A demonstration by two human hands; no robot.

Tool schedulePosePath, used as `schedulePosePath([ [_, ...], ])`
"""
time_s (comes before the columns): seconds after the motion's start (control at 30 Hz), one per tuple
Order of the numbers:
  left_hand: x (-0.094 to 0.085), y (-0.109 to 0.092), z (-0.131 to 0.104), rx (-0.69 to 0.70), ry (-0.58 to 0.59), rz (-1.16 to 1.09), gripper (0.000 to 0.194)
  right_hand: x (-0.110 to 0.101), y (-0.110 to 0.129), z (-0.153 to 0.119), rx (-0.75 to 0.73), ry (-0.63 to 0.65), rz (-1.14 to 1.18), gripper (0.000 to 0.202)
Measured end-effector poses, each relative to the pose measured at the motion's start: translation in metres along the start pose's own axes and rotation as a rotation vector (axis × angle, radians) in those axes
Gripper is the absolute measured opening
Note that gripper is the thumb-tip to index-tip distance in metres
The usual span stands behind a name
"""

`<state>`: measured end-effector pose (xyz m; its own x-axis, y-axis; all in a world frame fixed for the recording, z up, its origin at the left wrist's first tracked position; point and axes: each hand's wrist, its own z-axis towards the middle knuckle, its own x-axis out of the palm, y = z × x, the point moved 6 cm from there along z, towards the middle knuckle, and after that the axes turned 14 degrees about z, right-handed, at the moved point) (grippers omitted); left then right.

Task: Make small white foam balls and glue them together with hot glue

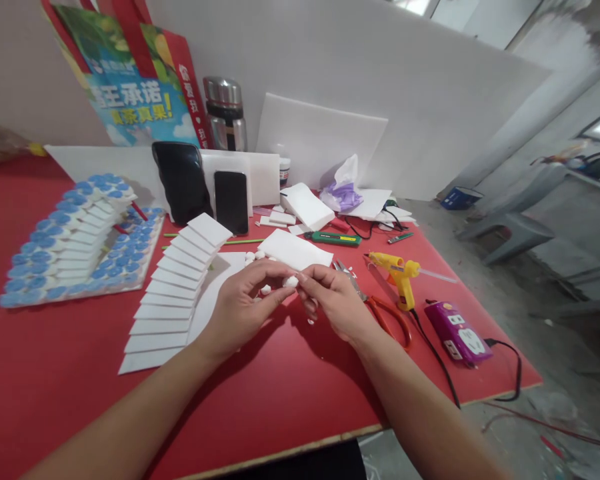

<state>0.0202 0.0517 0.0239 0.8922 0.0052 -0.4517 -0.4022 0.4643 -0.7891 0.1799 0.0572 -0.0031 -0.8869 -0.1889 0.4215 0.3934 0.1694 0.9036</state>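
Near the middle of the red table, my left hand (247, 303) pinches a small white foam piece (291, 282) between thumb and forefinger. My right hand (333, 300) meets it from the other side, its thumb and fingertips closed at the piece's edge. Several small white lumps (265, 290) lie just behind and beside my left hand. A curved row of white foam steps (167, 287) stands left of my left hand. Behind my hands is a flat white foam block (295, 249).
Right of my hands lie orange-handled pliers (390, 320), a yellow glue gun (397, 273) and a purple power strip (459, 331). A blue-and-white stepped model (80, 240) sits left. Two phones (231, 202), a green cutter (333, 238) and a steel flask (225, 113) are behind.
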Motion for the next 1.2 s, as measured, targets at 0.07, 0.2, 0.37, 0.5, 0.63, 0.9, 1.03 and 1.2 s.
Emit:
schedulePosePath([
  [0.07, 0.000, 0.001, 0.000, -0.015, -0.007, 0.002, 0.012, 0.000, 0.000, -0.001, 0.006, -0.020, 0.017, 0.040],
  [0.2, 0.000, 0.004, 0.001, -0.008, -0.001, 0.032, 0.013, 0.000, 0.003, -0.004, -0.025, -0.035, -0.008, 0.036],
  [0.37, 0.002, 0.005, 0.000, 0.003, 0.005, 0.065, 0.012, -0.003, 0.002, -0.004, -0.041, -0.047, -0.130, 0.033],
  [0.5, -0.001, 0.005, 0.000, -0.036, -0.010, 0.085, 0.016, -0.007, 0.000, -0.002, -0.033, -0.074, -0.099, 0.032],
  [0.63, -0.003, 0.004, 0.002, 0.032, 0.020, 0.248, 0.015, -0.017, 0.011, -0.002, -0.157, -0.183, -0.146, 0.033],
  [0.9, -0.001, 0.005, 0.003, 0.197, 0.064, 0.435, 0.016, -0.009, 0.001, 0.001, 0.010, -0.118, -0.140, 0.034],
  [1.03, 0.005, -0.003, -0.001, 0.247, 0.074, 0.376, 0.015, 0.004, -0.015, 0.000, 0.205, 0.006, -0.088, 0.045],
  [1.2, 0.012, -0.007, -0.005, 0.261, 0.115, 0.370, 0.016, 0.000, -0.023, 0.000, 0.237, -0.003, -0.009, 0.040],
])
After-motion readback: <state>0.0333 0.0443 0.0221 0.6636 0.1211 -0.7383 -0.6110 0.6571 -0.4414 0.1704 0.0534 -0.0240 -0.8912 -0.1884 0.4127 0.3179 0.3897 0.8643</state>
